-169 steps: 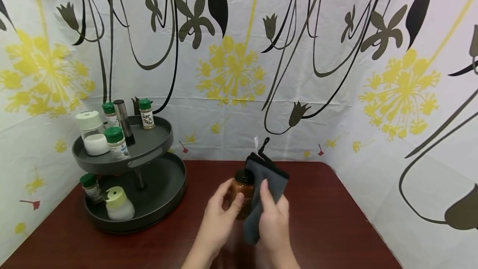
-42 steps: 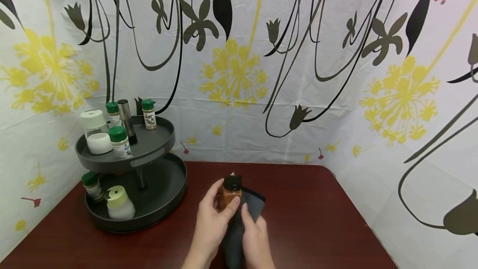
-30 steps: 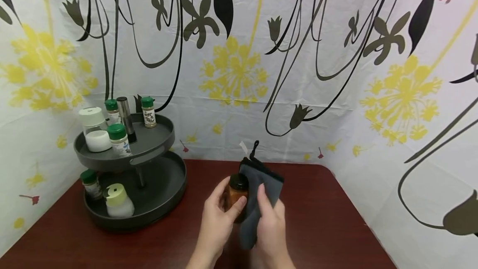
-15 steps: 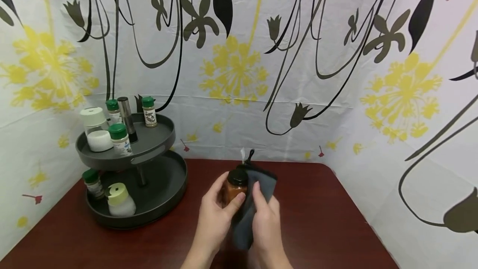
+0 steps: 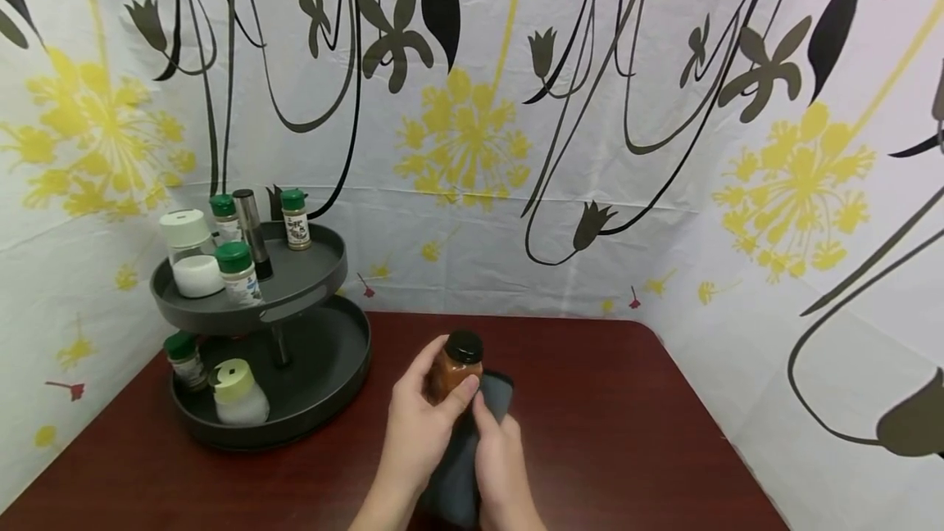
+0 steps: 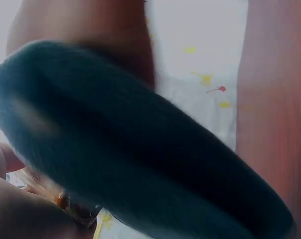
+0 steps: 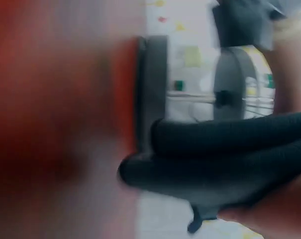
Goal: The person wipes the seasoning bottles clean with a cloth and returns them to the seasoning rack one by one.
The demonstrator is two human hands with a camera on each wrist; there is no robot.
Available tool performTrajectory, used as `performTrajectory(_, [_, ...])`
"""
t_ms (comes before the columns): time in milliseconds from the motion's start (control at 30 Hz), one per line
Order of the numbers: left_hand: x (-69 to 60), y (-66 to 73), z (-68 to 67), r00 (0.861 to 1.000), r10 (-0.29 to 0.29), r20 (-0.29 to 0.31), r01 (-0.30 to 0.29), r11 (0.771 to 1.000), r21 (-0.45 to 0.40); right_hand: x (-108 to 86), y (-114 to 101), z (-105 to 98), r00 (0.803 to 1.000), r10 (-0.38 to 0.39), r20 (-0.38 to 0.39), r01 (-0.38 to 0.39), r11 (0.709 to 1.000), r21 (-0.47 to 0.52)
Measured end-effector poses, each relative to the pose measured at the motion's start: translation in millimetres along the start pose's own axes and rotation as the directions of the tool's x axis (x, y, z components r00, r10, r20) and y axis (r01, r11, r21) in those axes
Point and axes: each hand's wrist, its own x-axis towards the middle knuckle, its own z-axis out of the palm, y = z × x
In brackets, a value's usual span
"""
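Observation:
My left hand (image 5: 419, 433) grips a brown spice jar (image 5: 451, 374) with a black lid, held above the table and slightly tilted. Against the jar's right side is a folded dark blue-grey cloth (image 5: 456, 478), which my right hand (image 5: 501, 457) pinches between thumb and fingers. In the left wrist view the cloth (image 6: 140, 144) spans most of the picture, and only part of the jar shows at lower left. The right wrist view has the blurred folds of the cloth (image 7: 205, 177) with a dark loop hanging from it.
On the left of the reddish-brown table (image 5: 627, 424) stands a two-tier black turntable (image 5: 295, 420). Several seasoning bottles with green lids, a white-capped jar (image 5: 193, 256), a metal cylinder (image 5: 253, 232) and a yellow-capped shaker (image 5: 239, 396) stand on it. A flowered sheet (image 5: 634, 179) hangs behind.
Over these frames my right hand and the cloth go down and up beside the jar. Since half a second ago they have moved down and left. The left hand keeps hold of the jar.

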Motion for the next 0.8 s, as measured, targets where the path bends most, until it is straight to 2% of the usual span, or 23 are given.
performTrajectory(100, [1.1,0.5,1.4,1.0,-0.003,0.0,0.003,1.0,0.006,-0.4,-22.5,2.0,0.995,-0.102,0.023,0.102,0.995,0.002])
performTrajectory(200, [1.9,1.8,2.6,1.0,-0.025,0.01,0.026,1.0,-0.006,-6.2,-38.7,5.2,0.968,-0.25,0.021,0.249,0.968,0.028])
performTrajectory(267, [2.0,2.9,3.3,0.999,-0.028,0.019,0.028,1.0,-0.007,-10.5,-38.7,8.3,0.95,-0.313,-0.012,0.313,0.949,0.04])
performTrajectory(333, [2.2,3.3,3.1,1.0,-0.011,0.017,0.011,1.0,-0.011,-13.6,-28.7,11.9,0.94,-0.338,-0.038,0.34,0.939,0.062])
performTrajectory(400, [2.8,3.3,2.2,1.0,0.013,-0.001,-0.013,1.0,-0.01,-14.8,-13.1,13.5,0.943,-0.328,-0.05,0.33,0.942,0.053])
performTrajectory(533, [4.1,2.0,0.1,0.998,0.042,-0.05,-0.042,0.999,0.0,-8.5,4.7,8.7,0.973,-0.229,-0.026,0.229,0.973,-0.011])
performTrajectory(600, [3.3,0.8,0.7,0.998,0.04,-0.054,-0.04,0.999,0.004,-3.0,-1.1,4.3,0.988,-0.156,-0.01,0.155,0.988,-0.024])
performTrajectory(667, [1.3,-0.7,2.5,0.999,0.035,-0.041,-0.035,0.999,0.005,1.4,-14.9,1.4,0.994,-0.108,-0.007,0.108,0.994,0.001])
performTrajectory(733, [-1.3,-2.1,4.8,1.0,0.013,-0.011,-0.013,1.0,-0.003,2.0,-29.4,0.6,0.992,-0.123,-0.018,0.123,0.992,0.022])
performTrajectory(800, [-3.8,-3.0,6.7,1.0,-0.01,0.015,0.01,1.0,-0.01,-1.3,-38.3,2.8,0.98,-0.189,-0.054,0.191,0.981,0.029])
